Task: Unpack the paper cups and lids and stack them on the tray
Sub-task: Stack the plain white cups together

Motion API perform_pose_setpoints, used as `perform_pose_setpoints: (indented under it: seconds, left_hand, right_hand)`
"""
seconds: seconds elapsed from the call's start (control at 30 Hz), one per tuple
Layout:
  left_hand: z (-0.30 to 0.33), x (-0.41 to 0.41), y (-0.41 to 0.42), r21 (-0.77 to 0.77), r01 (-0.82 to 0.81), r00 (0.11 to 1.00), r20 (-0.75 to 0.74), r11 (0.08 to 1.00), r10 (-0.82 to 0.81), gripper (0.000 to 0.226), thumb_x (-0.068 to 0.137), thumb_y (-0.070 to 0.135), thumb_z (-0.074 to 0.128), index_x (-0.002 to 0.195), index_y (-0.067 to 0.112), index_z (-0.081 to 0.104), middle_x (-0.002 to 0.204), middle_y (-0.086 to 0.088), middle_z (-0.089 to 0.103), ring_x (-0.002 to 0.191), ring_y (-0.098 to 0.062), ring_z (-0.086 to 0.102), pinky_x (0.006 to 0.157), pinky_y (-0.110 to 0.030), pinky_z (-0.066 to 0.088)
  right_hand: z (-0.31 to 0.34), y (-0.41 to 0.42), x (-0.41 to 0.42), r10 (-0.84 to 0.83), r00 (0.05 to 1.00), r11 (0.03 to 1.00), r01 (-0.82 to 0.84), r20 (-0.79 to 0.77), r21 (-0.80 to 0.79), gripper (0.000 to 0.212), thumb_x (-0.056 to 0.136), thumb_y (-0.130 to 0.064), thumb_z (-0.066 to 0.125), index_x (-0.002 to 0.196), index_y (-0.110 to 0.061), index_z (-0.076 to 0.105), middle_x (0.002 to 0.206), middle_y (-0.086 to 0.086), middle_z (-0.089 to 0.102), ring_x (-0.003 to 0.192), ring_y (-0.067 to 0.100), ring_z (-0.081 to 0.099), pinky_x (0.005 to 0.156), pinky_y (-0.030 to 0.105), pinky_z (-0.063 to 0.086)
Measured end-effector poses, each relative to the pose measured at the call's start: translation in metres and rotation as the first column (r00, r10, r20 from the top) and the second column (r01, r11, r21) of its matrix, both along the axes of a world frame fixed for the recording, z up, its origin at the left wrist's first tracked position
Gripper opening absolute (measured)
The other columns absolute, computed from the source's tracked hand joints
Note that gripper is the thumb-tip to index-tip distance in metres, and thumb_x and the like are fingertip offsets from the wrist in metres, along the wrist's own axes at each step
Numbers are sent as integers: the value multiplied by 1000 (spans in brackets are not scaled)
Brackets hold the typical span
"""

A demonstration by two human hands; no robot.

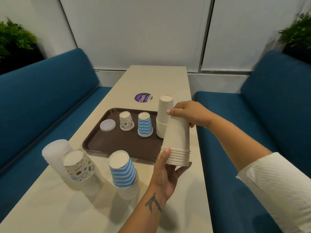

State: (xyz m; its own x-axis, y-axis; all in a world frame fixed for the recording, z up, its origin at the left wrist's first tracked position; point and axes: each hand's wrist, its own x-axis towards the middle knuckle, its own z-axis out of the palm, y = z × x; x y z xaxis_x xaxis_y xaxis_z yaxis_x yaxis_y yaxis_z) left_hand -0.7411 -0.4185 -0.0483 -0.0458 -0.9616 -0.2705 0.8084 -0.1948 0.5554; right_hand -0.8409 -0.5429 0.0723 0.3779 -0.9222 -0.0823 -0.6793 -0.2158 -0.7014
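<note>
A long pale table (151, 78) runs away from the camera between two blue padded benches. The far half of the table top is bare, apart from a round purple sticker (143, 97). Near the left front edge stands a frosted sleeve of lids (56, 153), wrapped in clear plastic. Just beside it is a wrapped stack of picture cups (79, 166), upside down, and next comes a wrapped stack of blue striped cups (122, 169), also upside down. There is open table in front of these three.

Behind them lies a brown plastic tray (117, 142) with a raised rim and rounded corners. Its near half is bare. On its far half, from left to right, sit a small pile of flat round lids (107, 125), a short stack of picture cups (126, 121), a short stack of striped cups (145, 124) and a tall stack of plain cream cups (164, 115) at the tray's right side.

The left hand (165, 172) cups the bottom of another stack of plain cups (178, 140), with the thumb pressed on the ribbed rims and the fingers curled under them. This stack is smooth paper, upside down, and tilted a little. It is in the air over the right front corner of the tray, close to the table's right edge. The right hand (190, 113) grips its top, fingers wrapped round the top cup. Its arm wears a white ribbed sleeve (277, 187).
</note>
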Motion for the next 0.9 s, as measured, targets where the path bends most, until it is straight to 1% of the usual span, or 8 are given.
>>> perform_pose_setpoints:
  seconds: [0.13, 0.2, 0.3, 0.5, 0.63, 0.7, 0.8, 0.9]
  left_hand:
    - [1, 0, 3, -9, 10, 1000, 9, 1000, -10, 99, 37, 43, 95, 123, 13, 58, 110, -16, 68, 95, -28, 69, 77, -46, 58]
    - [-2, 1, 6, -6, 20, 1000, 6, 1000, -20, 95, 36, 42, 95, 119, 13, 60, 105, -15, 69, 92, -27, 69, 76, -45, 58]
    - [-7, 4, 10, 5, 31, 999, -10, 999, -31, 95, 35, 41, 96, 117, 11, 60, 105, -17, 67, 92, -30, 68, 77, -47, 58]
    - [-7, 10, 11, -2, 38, 999, -31, 999, -38, 98, 35, 40, 96, 119, 10, 58, 105, -17, 68, 91, -30, 68, 77, -48, 58]
    - [-9, 15, 12, 1, 30, 999, -28, 1000, -30, 95, 36, 41, 96, 119, 12, 59, 107, -14, 68, 92, -27, 68, 77, -47, 57]
    - [-12, 17, 12, 10, 22, 999, -33, 1000, -21, 94, 36, 40, 96, 118, 13, 60, 107, -14, 68, 90, -26, 68, 76, -47, 58]
    - [-15, 22, 9, 29, 6, 999, -32, 1000, -5, 95, 35, 40, 96, 118, 12, 60, 106, -15, 68, 90, -28, 68, 76, -47, 58]
    - [-18, 27, 6, 52, -3, 1000, -20, 999, 4, 102, 36, 41, 96, 125, 10, 57, 112, -16, 66, 96, -30, 65, 76, -45, 58]
  right_hand:
    - [3, 1, -1, -36, 998, 999, 37, 58, -25, 41, 87, -53, 58, 112, -21, 61, 106, -1, 60, 82, 13, 59, 59, 21, 50]
    - [9, 0, -2, -59, 995, 997, 63, 87, -49, 39, 87, -53, 58, 106, -20, 63, 106, 1, 62, 86, 15, 61, 68, 30, 56]
    - [19, -3, -5, -75, 992, 995, 81, 103, -58, 41, 87, -53, 57, 103, -16, 64, 104, 4, 63, 93, 22, 62, 82, 40, 55]
    - [23, -9, -3, -79, 991, 994, 87, 112, -72, 44, 88, -57, 54, 100, -15, 63, 103, 7, 64, 95, 26, 64, 87, 44, 55]
    - [34, -24, 0, -149, 973, 979, 170, 174, -112, 46, 88, -51, 56, 101, -8, 64, 104, 13, 64, 97, 30, 63, 88, 50, 53]
    - [42, -34, 2, -179, 959, 967, 212, 220, -138, 47, 87, -51, 58, 101, -7, 64, 104, 15, 64, 97, 32, 62, 87, 51, 54]
    - [51, -49, 5, -202, 944, 945, 258, 262, -200, 44, 85, -57, 58, 96, -14, 60, 103, 7, 62, 96, 27, 61, 82, 43, 53]
    - [59, -62, 11, -241, 924, 898, 328, 296, -294, 46, 85, -56, 59, 106, -16, 55, 107, 1, 57, 97, 21, 55, 81, 36, 48]
